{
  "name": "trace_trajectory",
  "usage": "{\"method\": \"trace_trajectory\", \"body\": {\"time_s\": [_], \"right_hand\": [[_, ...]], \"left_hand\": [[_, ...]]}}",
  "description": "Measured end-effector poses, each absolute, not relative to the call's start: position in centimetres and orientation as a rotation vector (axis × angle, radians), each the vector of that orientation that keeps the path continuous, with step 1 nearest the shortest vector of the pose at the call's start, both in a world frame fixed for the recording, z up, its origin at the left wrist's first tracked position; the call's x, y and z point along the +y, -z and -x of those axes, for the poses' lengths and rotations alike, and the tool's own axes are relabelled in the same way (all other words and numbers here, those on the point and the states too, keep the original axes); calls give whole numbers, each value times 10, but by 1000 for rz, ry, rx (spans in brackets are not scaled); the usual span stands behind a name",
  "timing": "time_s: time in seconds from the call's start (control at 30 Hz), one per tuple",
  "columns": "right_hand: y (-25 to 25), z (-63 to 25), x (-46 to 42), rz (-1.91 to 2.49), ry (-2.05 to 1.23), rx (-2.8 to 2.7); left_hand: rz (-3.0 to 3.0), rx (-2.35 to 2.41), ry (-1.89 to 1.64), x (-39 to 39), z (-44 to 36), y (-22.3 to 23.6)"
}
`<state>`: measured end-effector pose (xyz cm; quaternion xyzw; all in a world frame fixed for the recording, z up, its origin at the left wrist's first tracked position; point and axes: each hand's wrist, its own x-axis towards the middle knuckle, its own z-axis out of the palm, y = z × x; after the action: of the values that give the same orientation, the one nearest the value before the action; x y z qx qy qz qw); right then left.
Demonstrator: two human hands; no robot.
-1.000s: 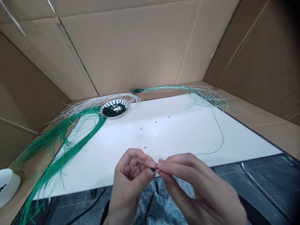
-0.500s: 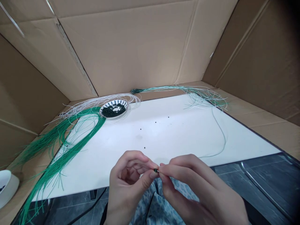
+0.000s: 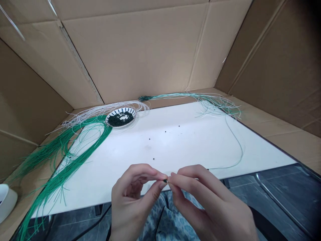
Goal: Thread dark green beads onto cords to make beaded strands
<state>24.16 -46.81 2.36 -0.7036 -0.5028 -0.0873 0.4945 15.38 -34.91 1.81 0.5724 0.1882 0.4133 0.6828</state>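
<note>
Between the thumb and forefinger of my left hand [image 3: 139, 197] is a tiny dark bead [image 3: 165, 180]. My right hand [image 3: 203, 197] has its fingertips pinched right beside it, on what looks like the end of a thin pale cord; the fingers mostly hide it. From behind the right hand a thin green cord [image 3: 242, 150] curves over the white table [image 3: 195, 147] towards the back right. Several loose dark beads [image 3: 153, 159] lie on the tabletop beyond my hands.
A striped dish [image 3: 133, 111] of dark beads stands at the back left. Near it lie white cords [image 3: 100, 107] and a thick green cord bundle [image 3: 87, 152]. A beaded cord bundle [image 3: 173, 96] runs along the back edge. Cardboard walls [image 3: 140, 53] enclose the table; a white bowl [image 3: 10, 204] stands far left.
Both hands have shifted slightly left, still pinched together at the bead. A small dark spot on the green cord now shows beside my right hand. The whole view has moved a little.
</note>
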Motion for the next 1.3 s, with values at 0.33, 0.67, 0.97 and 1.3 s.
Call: {"method": "trace_trajectory", "body": {"time_s": [0.33, 0.67, 0.97, 1.3], "right_hand": [[-20, -246, -472, 1715, 188, -1268], [-21, -244, -471, 1691, 190, -1276], [-19, -248, -473, 1709, 102, -1294], [-15, -250, -470, 1656, 62, -1351]], "left_hand": [[-1411, 384, -978, -343, -152, -15], [-1311, 355, -886, -341, -152, -14], [-1285, 450, -831, -341, -154, -15], [-1379, 487, -940, -345, -155, -18]]}}
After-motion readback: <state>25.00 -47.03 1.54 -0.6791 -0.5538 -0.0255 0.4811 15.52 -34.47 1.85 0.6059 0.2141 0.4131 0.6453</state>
